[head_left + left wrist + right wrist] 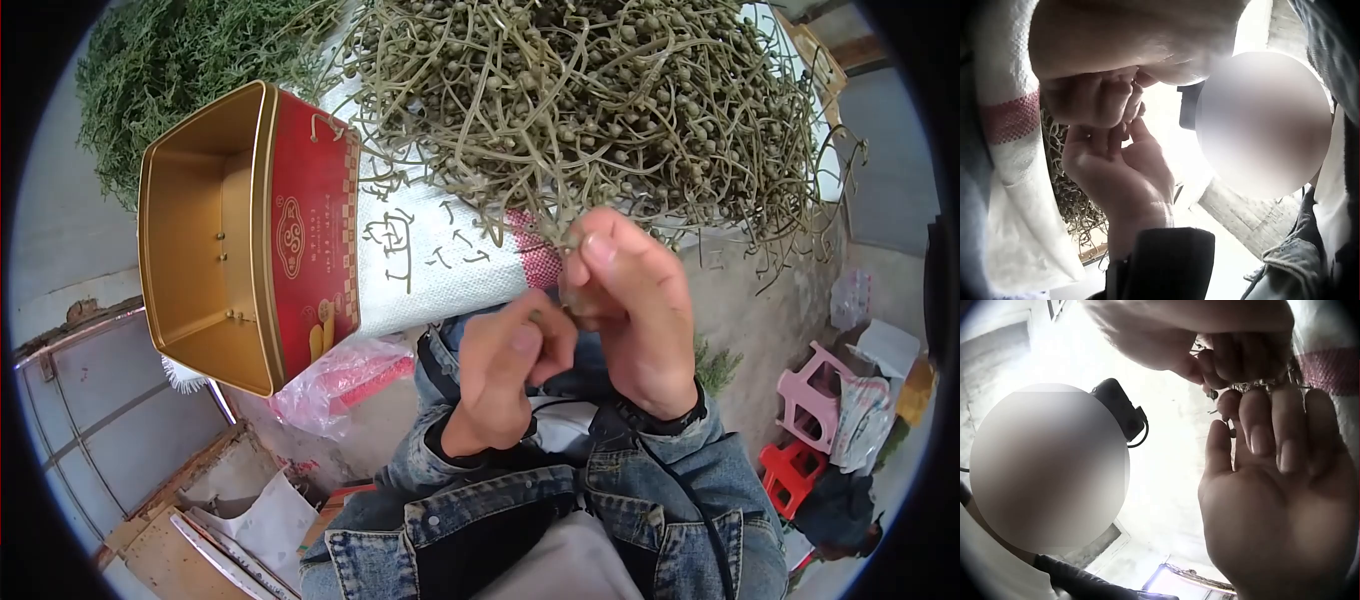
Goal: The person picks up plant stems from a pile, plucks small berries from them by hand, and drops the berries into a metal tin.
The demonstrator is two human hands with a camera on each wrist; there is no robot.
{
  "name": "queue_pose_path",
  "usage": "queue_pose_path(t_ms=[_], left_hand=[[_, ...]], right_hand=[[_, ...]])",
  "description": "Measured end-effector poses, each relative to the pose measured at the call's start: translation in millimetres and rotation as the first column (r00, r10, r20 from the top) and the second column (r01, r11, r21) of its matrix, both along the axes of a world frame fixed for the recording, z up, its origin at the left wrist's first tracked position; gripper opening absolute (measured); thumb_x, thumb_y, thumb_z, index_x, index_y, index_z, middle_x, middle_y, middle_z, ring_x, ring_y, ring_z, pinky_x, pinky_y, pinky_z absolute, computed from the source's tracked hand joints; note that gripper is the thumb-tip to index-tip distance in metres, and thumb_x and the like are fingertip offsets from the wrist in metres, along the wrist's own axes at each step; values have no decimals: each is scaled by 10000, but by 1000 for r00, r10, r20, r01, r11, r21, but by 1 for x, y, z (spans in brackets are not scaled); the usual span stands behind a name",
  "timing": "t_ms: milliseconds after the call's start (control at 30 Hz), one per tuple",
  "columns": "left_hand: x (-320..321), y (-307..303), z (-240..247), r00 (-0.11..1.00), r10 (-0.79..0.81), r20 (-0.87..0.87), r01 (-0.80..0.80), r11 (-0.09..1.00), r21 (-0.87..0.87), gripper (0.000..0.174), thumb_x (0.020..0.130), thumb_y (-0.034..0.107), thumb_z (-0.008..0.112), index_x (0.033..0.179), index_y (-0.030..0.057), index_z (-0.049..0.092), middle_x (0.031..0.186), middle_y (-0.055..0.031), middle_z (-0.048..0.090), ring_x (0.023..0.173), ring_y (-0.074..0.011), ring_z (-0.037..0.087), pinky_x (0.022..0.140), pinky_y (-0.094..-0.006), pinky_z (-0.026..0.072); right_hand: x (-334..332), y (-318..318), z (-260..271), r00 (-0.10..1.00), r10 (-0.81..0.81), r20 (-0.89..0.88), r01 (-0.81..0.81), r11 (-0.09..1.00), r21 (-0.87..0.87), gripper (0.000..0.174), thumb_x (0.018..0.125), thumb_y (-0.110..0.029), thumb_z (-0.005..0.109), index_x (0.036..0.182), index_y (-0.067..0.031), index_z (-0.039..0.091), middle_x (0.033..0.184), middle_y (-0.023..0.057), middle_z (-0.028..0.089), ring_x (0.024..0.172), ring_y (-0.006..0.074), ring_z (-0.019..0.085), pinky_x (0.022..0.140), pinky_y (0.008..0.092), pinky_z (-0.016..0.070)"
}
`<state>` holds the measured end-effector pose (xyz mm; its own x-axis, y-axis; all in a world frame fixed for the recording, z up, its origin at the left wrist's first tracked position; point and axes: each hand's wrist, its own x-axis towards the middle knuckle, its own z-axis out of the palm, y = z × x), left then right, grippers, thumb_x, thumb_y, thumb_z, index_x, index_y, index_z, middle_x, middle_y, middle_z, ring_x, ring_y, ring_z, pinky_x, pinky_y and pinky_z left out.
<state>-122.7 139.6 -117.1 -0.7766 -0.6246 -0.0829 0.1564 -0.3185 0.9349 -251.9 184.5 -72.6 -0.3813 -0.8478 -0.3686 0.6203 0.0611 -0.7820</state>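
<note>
Just above the lap in the head view, the left hand (pixel 495 370) has its fingers curled, with a small green pod (pixel 537 316) between thumb and finger. Beside it to the upper right, the right hand (pixel 645 310) pinches a thin stem piece between thumb and fingertips. The right wrist view shows small round pods (pixel 1212 394) between the left hand (pixel 1272 500) and right hand (pixel 1229 337). Fingertips of both hands meet closely in the left wrist view. A large heap of brownish-green stems with round pods (pixel 640 110) lies beyond them on a white woven sack (pixel 440 270).
A red and gold tin (pixel 315 230), its gold inside showing, stands left on the sack. Green feathery sprigs (pixel 180 70) are piled behind it. Pink plastic wrapping (pixel 345 385) is below. Pink (pixel 812 395) and red stools (pixel 790 478) stand at right.
</note>
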Motion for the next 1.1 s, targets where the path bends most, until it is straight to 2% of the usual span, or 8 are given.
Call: queue_pose_path(t_ms=[100,267,400,500,600,767,900,1100], left_hand=[[-7,0,8,966,243,83,-246,969,33,446,955,378,373,889,-42,505,680,-84,512,504,-100,394,464,-229,278],[-11,-11,17,952,305,-1,-302,944,134,280,932,229,413,925,-32,514,768,-68,556,536,-77,413,485,-211,283],[-11,-19,23,958,286,21,-285,939,191,165,887,118,445,936,-23,515,777,-64,552,547,-74,420,484,-213,288],[-9,-24,18,986,136,-95,-93,927,363,124,913,106,490,902,-9,532,763,-47,550,560,-65,395,487,-220,298],[-11,-26,21,998,-58,14,54,976,209,178,943,151,504,866,-6,535,749,-39,551,578,-64,388,504,-223,314],[-11,-32,15,980,-198,26,199,960,-198,300,986,235,503,808,-6,528,675,-20,521,595,-65,378,519,-229,333],[-20,-20,15,997,-71,-40,57,958,-282,289,984,216,503,817,-19,520,633,-28,504,579,-74,402,506,-236,339],[-29,7,3,953,199,-226,-213,976,-36,316,1000,232,456,835,-29,522,637,-33,508,536,-73,385,474,-232,315]], right_hand=[[0,3,-2,997,77,-31,-78,996,-35,218,947,-244,515,850,-49,513,673,-48,450,560,32,302,506,204,226],[3,10,-2,993,89,-75,-95,992,-77,176,927,-196,560,919,-21,548,688,-51,489,573,12,331,520,191,239],[-3,18,-6,977,132,-166,-148,985,-89,169,913,-163,587,957,-1,570,704,-42,530,586,0,359,533,182,251],[-6,21,-8,961,180,-209,-203,975,-92,177,905,-153,600,970,10,581,713,-33,559,594,-6,377,542,176,259],[-4,24,-6,993,60,-98,-72,990,-121,159,943,-64,550,1053,47,582,766,16,625,608,9,452,630,172,427],[-15,31,-10,991,126,-40,-128,991,-45,178,948,-108,550,1047,33,592,695,-18,577,563,-8,373,566,163,354],[-8,28,-12,997,-10,77,24,984,-177,203,956,-147,532,1041,28,589,656,-42,528,532,4,349,517,177,276],[-5,17,-9,946,21,322,81,951,-300,214,974,-153,484,1047,30,566,599,-64,424,496,23,305,482,205,231]])
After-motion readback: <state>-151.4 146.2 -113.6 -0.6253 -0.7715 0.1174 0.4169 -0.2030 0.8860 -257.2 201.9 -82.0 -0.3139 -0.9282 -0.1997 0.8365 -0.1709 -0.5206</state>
